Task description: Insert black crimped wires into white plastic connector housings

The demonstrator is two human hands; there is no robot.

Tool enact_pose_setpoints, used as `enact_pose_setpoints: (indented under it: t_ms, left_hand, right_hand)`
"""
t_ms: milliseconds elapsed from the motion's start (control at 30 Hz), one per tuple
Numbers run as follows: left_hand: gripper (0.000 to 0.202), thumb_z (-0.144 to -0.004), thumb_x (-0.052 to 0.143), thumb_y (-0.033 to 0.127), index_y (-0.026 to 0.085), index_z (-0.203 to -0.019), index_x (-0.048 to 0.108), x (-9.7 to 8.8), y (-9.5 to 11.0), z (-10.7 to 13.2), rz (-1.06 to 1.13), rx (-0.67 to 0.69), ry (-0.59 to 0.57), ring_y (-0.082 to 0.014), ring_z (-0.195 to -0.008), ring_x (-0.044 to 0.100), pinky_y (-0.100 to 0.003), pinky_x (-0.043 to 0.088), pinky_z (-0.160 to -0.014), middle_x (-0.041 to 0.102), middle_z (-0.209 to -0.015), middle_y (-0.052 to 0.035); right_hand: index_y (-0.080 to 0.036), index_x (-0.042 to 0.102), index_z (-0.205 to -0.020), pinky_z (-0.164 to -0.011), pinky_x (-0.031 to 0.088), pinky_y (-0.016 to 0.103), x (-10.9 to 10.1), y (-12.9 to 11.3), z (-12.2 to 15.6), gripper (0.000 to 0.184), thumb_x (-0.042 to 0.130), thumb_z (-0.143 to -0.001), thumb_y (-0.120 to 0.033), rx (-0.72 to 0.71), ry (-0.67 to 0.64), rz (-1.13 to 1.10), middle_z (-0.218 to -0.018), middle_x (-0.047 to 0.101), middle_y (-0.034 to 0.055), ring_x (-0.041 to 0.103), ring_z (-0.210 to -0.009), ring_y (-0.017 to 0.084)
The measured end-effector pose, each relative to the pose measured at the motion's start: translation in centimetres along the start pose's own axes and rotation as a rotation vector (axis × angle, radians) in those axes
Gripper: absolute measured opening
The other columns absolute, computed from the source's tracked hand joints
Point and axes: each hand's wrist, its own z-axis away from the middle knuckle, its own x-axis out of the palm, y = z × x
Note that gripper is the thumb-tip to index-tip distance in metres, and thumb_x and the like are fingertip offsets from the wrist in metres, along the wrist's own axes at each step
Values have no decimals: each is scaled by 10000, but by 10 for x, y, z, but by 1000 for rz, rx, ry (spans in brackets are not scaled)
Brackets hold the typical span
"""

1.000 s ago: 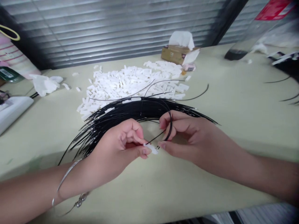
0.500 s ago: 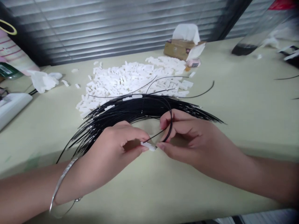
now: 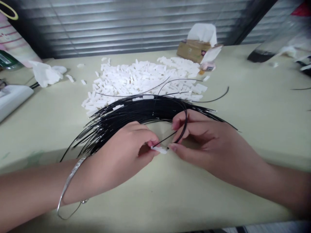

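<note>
My left hand [image 3: 121, 155] pinches a small white plastic piece [image 3: 159, 149] between thumb and forefinger. My right hand [image 3: 206, 142] is closed on a thin black wire [image 3: 183, 129] that loops over its fingers, the wire's ends meeting the white piece. Both hands hover just in front of a curved bundle of black wires [image 3: 136, 113] lying on the pale table [image 3: 255, 106]. Behind the bundle spreads a heap of white plastic pieces [image 3: 143, 79].
A tissue box [image 3: 194, 48] stands at the back, with a crumpled tissue [image 3: 47, 73] and a white device [image 3: 12, 98] at the left. A dark-based bottle [image 3: 272, 42] lies at the far right, blurred. Loose black wires [image 3: 216, 97] lie near the heap. A slatted shutter [image 3: 121, 26] backs the table.
The view has shifted slightly, so everything sits further right. My left thumb and forefinger have closed tighter on the white piece; the wire loop stays in my right hand.
</note>
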Motion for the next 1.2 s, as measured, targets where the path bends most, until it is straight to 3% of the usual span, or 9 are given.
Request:
enact_pose_setpoints:
  t_ms: [600, 1033, 1100, 1200]
  left_hand:
    - [139, -766, 580, 91, 160, -654, 626, -1, 0, -1, -31, 38, -5, -130, -627, 507, -235, 391, -613, 589, -642, 1]
    - [149, -773, 582, 76, 144, -657, 648, -1, 0, 2, 12, 16, 2, -113, -661, 503, -213, 381, -610, 594, -640, 7]
    - [151, -781, 579, 95, 148, -659, 651, -1, 0, 3, 13, 3, -5, -117, -671, 511, -216, 388, -612, 594, -649, 3]
    - [134, -798, 573, 142, 175, -713, 672, -1, -1, 4, 40, -33, -1, -122, -697, 534, -215, 405, -617, 605, -694, 2]
  right_hand:
    - [-219, 531, -534, -614, 454, 286, 3, -1, 0, 211, 621, -723, -250, -99, -1, 93, -797, 520, 34, 524, -725, 161]
    - [-192, 602, -640, -633, 472, 251, 6, 3, -1, 187, 550, -820, -197, -242, -79, 130, -808, 549, 36, 570, -766, 139]
    - [-192, 628, -657, -685, 488, 273, -2, 4, -4, 183, 566, -820, -247, -243, -102, 131, -866, 567, 52, 586, -827, 155]
    - [-227, 691, -716, -652, 491, 298, -35, 4, -8, 147, 623, -765, -348, -217, -142, 223, -1031, 593, 67, 600, -892, 197]
